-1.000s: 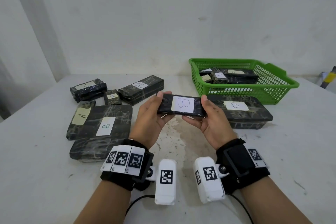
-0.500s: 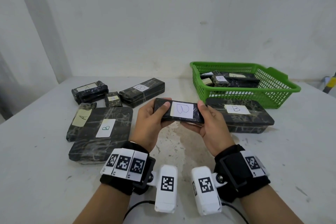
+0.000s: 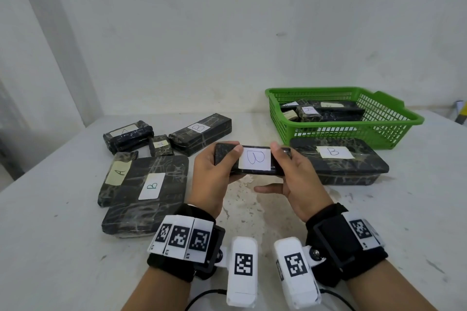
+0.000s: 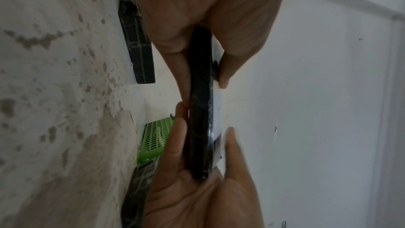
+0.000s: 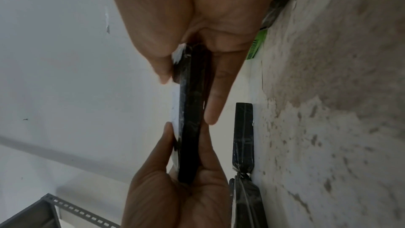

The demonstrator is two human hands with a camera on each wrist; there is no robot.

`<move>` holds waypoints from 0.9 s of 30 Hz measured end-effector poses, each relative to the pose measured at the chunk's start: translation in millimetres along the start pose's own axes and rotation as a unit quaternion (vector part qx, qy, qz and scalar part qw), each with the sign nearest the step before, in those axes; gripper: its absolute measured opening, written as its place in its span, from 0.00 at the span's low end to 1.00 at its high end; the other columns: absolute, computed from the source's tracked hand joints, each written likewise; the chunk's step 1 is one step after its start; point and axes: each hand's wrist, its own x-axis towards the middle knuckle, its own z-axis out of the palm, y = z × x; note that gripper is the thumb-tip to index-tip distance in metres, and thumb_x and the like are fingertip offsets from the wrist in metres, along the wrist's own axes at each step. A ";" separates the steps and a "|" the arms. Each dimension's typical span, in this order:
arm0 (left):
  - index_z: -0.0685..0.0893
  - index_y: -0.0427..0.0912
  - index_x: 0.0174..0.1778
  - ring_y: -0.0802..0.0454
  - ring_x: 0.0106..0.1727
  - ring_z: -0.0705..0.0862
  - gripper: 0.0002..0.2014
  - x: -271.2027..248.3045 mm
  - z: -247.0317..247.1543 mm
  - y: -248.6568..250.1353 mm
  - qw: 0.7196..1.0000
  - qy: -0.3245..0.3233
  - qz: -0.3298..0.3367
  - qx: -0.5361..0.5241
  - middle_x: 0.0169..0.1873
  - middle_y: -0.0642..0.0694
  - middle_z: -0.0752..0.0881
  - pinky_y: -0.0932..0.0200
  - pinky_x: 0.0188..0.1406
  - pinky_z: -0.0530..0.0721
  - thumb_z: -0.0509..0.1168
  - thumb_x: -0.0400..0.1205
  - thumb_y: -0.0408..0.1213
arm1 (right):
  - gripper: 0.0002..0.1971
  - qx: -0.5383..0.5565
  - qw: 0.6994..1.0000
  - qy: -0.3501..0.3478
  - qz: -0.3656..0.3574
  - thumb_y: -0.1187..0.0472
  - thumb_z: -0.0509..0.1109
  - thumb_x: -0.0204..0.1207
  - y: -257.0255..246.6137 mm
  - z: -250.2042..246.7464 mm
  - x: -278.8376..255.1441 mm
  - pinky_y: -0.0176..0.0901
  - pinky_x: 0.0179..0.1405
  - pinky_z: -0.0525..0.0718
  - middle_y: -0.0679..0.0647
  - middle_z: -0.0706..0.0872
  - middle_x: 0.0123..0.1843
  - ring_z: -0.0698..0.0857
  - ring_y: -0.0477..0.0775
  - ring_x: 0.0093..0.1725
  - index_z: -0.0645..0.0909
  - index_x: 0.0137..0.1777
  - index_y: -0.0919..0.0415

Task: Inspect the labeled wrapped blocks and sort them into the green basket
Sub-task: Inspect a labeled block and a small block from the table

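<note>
From the head camera, the left hand (image 3: 214, 177) and the right hand (image 3: 293, 179) hold one small wrapped block (image 3: 252, 160) between them above the table (image 3: 63, 247), each gripping an end with the thumb on top and the fingers beneath. The block's white label (image 3: 254, 158), marked B, faces up between the two thumbs. The green basket (image 3: 379, 129) stands at the far right of the table with several wrapped blocks inside it, one showing an A. Just in front of the basket lies a wide flat block (image 3: 353, 166) with a B label. To the left lie more blocks: a large flat one (image 3: 151, 184) labeled B, a narrow one (image 3: 118, 171) labeled A beside it, a long one (image 3: 202, 131) labeled B farther back, a dark one (image 3: 127, 136) and a small one (image 3: 160, 145) near it.

From the left wrist camera, the block (image 4: 200, 110) is seen edge-on. The left hand (image 4: 208, 15) pinches its near end between thumb and fingers, and the right hand (image 4: 201, 197) clasps the far end. A piece of the basket (image 4: 156, 138) shows behind, resting on the table (image 4: 54, 93).

From the right wrist camera, the block (image 5: 190, 119) again appears edge-on, with the right hand (image 5: 208, 15) pinching the near end and the left hand (image 5: 175, 197) gripping the far end. Another wrapped block (image 5: 243, 136) lies on the table (image 5: 339, 93) beyond.
</note>
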 end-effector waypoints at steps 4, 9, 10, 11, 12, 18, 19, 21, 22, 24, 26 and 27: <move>0.84 0.39 0.51 0.52 0.43 0.89 0.07 -3.3 2.3 4.6 0.998 -0.041 -0.030 -0.029 0.41 0.43 0.90 0.59 0.39 0.89 0.70 0.80 0.37 | 0.16 -0.013 0.999 0.025 -0.021 0.56 0.71 0.78 -0.7 -2.3 0.0 0.43 0.28 0.89 0.61 0.90 0.48 0.91 0.51 0.42 0.81 0.57 0.69; 0.84 0.40 0.52 0.52 0.42 0.89 0.06 -4.1 1.6 2.0 0.998 -0.043 -0.032 -0.014 0.45 0.41 0.88 0.61 0.40 0.90 0.69 0.81 0.28 | 0.14 -0.001 1.000 0.027 -0.013 0.59 0.69 0.81 0.4 -4.9 1.0 0.41 0.28 0.88 0.60 0.89 0.48 0.91 0.51 0.40 0.81 0.60 0.70; 0.84 0.40 0.52 0.51 0.42 0.89 0.06 -3.5 0.9 1.0 0.999 -0.040 -0.029 -0.010 0.45 0.41 0.88 0.61 0.40 0.90 0.68 0.81 0.26 | 0.16 0.003 1.000 0.018 -0.008 0.58 0.69 0.81 0.1 -4.1 1.0 0.41 0.28 0.89 0.60 0.89 0.49 0.91 0.51 0.41 0.80 0.61 0.70; 0.84 0.40 0.52 0.50 0.43 0.89 0.07 -2.8 0.1 0.4 0.999 -0.039 -0.027 -0.007 0.45 0.40 0.88 0.61 0.41 0.90 0.68 0.81 0.26 | 0.18 0.009 1.000 0.009 -0.002 0.56 0.70 0.79 -0.4 -3.5 0.9 0.42 0.29 0.89 0.60 0.90 0.51 0.91 0.51 0.43 0.79 0.62 0.69; 0.84 0.40 0.52 0.49 0.44 0.89 0.07 -2.3 -0.9 0.5 0.999 -0.038 -0.025 -0.007 0.46 0.40 0.88 0.60 0.42 0.90 0.68 0.82 0.27 | 0.20 0.015 1.000 -0.001 0.004 0.54 0.71 0.77 -0.7 -2.8 0.8 0.42 0.30 0.90 0.60 0.90 0.52 0.91 0.51 0.45 0.79 0.62 0.68; 0.82 0.37 0.58 0.53 0.42 0.90 0.10 2.1 -5.9 3.2 0.992 -0.087 -0.065 -0.067 0.45 0.42 0.89 0.61 0.41 0.90 0.66 0.81 0.27 | 0.10 0.008 1.000 0.007 -0.010 0.66 0.70 0.80 1.0 -6.8 2.8 0.40 0.34 0.89 0.62 0.90 0.52 0.91 0.54 0.45 0.82 0.59 0.69; 0.82 0.36 0.58 0.53 0.43 0.90 0.11 2.1 -6.0 2.9 0.990 -0.097 -0.070 -0.073 0.46 0.41 0.89 0.62 0.42 0.89 0.65 0.81 0.25 | 0.10 0.016 1.000 0.011 -0.007 0.66 0.69 0.80 1.0 -8.2 2.9 0.39 0.34 0.89 0.61 0.91 0.51 0.91 0.53 0.43 0.82 0.59 0.70; 0.81 0.35 0.60 0.52 0.44 0.90 0.12 2.3 -5.5 2.4 0.990 -0.105 -0.064 -0.070 0.48 0.39 0.88 0.62 0.43 0.90 0.63 0.82 0.21 | 0.11 0.037 0.999 0.004 0.003 0.66 0.69 0.80 0.0 -9.7 3.4 0.38 0.34 0.89 0.60 0.91 0.49 0.91 0.52 0.42 0.82 0.59 0.70; 0.81 0.35 0.60 0.51 0.45 0.90 0.12 2.3 -5.3 2.1 0.991 -0.102 -0.061 -0.068 0.49 0.38 0.88 0.61 0.44 0.90 0.62 0.82 0.20 | 0.11 0.048 0.999 -0.002 0.007 0.66 0.69 0.80 -1.3 -9.4 3.4 0.39 0.34 0.89 0.60 0.91 0.50 0.91 0.52 0.43 0.82 0.60 0.69; 0.81 0.34 0.60 0.49 0.46 0.90 0.12 3.0 -4.8 1.5 0.992 -0.088 -0.056 -0.072 0.51 0.36 0.87 0.60 0.45 0.91 0.61 0.83 0.20 | 0.14 0.074 0.997 -0.011 0.014 0.64 0.68 0.81 -2.6 -8.0 4.2 0.40 0.37 0.90 0.62 0.90 0.54 0.91 0.53 0.46 0.80 0.63 0.70; 0.80 0.32 0.61 0.48 0.46 0.90 0.12 4.2 -6.0 0.8 0.992 -0.073 -0.054 -0.086 0.52 0.34 0.86 0.60 0.43 0.91 0.61 0.82 0.19 | 0.14 0.115 0.993 -0.022 0.029 0.64 0.65 0.83 -2.6 -5.9 4.0 0.42 0.40 0.91 0.65 0.88 0.57 0.91 0.55 0.48 0.78 0.65 0.71; 0.79 0.31 0.62 0.49 0.45 0.90 0.13 5.1 -7.2 0.5 0.992 -0.068 -0.054 -0.092 0.52 0.34 0.86 0.61 0.41 0.90 0.61 0.82 0.19 | 0.12 0.131 0.990 -0.029 0.032 0.66 0.64 0.84 -2.0 -5.5 4.1 0.43 0.41 0.91 0.66 0.88 0.58 0.91 0.55 0.48 0.77 0.64 0.70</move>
